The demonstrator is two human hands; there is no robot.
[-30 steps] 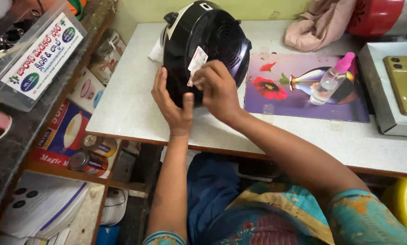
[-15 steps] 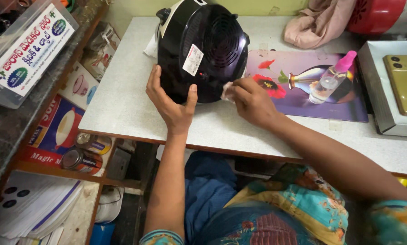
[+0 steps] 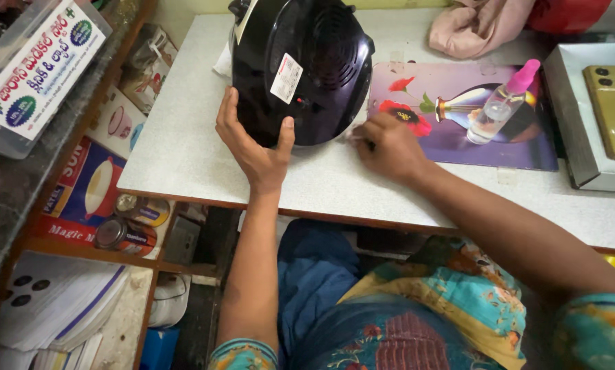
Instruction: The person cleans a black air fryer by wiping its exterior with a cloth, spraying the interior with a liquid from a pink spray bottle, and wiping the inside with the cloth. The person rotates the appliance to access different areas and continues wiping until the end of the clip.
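Observation:
A round black appliance (image 3: 300, 68) with a vented underside and a white sticker lies tipped on its side on the white table (image 3: 184, 151). My left hand (image 3: 253, 140) cups its lower left rim, thumb and fingers spread against the black shell. My right hand (image 3: 386, 147) rests on the table just right of the appliance, at the edge of a flower-print mat (image 3: 451, 137), with fingers curled closed. It seems to pinch a small pale thing at the fingertips, but I cannot make out what.
A small spray bottle with a pink cap (image 3: 503, 103) lies on the mat. A grey tray holding a gold phone (image 3: 609, 109) sits at the right. Pink cloth (image 3: 479, 27) lies at the back. Shelves at left hold boxes, tins (image 3: 126, 229) and papers (image 3: 47, 308).
My right hand has come off the appliance's underside and moved down and right to the table beside the mat. My left hand stays on the appliance's rim.

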